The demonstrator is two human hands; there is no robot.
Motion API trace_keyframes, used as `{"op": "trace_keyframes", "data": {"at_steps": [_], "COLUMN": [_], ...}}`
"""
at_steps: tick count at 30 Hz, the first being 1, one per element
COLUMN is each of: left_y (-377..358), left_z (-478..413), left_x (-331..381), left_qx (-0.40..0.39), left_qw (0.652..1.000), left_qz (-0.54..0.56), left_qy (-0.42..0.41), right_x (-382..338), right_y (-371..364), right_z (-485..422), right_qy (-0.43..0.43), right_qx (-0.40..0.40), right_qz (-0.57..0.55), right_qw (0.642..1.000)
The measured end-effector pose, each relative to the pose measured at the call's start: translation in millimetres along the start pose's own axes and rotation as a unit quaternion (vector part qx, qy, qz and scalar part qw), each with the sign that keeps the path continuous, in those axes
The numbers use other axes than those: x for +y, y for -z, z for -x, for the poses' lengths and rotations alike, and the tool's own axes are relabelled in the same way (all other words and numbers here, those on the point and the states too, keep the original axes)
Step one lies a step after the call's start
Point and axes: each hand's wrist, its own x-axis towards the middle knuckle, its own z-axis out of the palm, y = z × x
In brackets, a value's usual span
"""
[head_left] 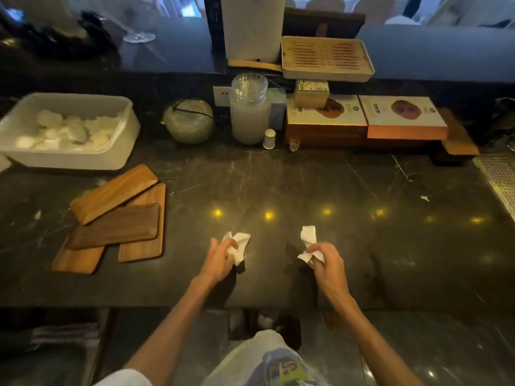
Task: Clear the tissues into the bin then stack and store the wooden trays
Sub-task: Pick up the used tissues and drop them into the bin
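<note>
Both hands work low over a dark, polished stone tabletop [306, 179] with pale veins and small yellow light reflections. Left hand [220, 259]: fingers curled shut around a crumpled white tissue [240, 246], soft and creased, its free end sticking out past the fingertips toward the right. Right hand [326, 260]: fingers pinched on a second white tissue [308, 240], folded and wrinkled, one flap standing up above the knuckles and another hanging out below. The two hands are apart, each near the front middle of the tabletop. Wooden trays [117, 215] lie to the left in a loose, overlapping heap: flat rectangles with rounded corners and visible grain, four countable, one darker brown piece across lighter reddish ones, the top one tilted. Behind them sits a white plastic tub [126, 126], rectangular with rounded corners, holding white rolled or balled items; material not discernible. Along the back edge: a round glass jar [189, 121], a taller ribbed glass jar [249, 112], flat printed boxes [365, 118], and a slatted pale tray [326, 58] on top.
</note>
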Motion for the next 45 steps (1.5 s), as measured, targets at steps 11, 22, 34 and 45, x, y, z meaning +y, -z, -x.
{"op": "trace_keyframes", "data": {"at_steps": [11,22,34,45], "left_y": [-90.1,-112.8,-190.5,-417.7], "left_z": [147.9,187.7,174.6,91.2], "left_x": [50.8,61.7,-60.0,-225.1], "left_qx": [0.083,-0.038,-0.053,-0.034], "left_qw": [0.995,0.996,0.996,0.996], "left_qz": [0.024,0.074,0.048,-0.046], "left_qy": [-0.055,0.016,-0.053,-0.066], "right_x": [54.5,58.6,90.3,318.8], "right_y": [99.6,111.7,-33.4,-179.0], "right_z": [114.9,182.9,236.6,260.6], "right_qy": [-0.06,-0.138,-0.19,-0.271], "right_qx": [-0.024,-0.097,-0.13,-0.101], "right_qz": [-0.063,-0.11,-0.054,-0.16], "right_qw": [0.996,0.98,0.972,0.944]}}
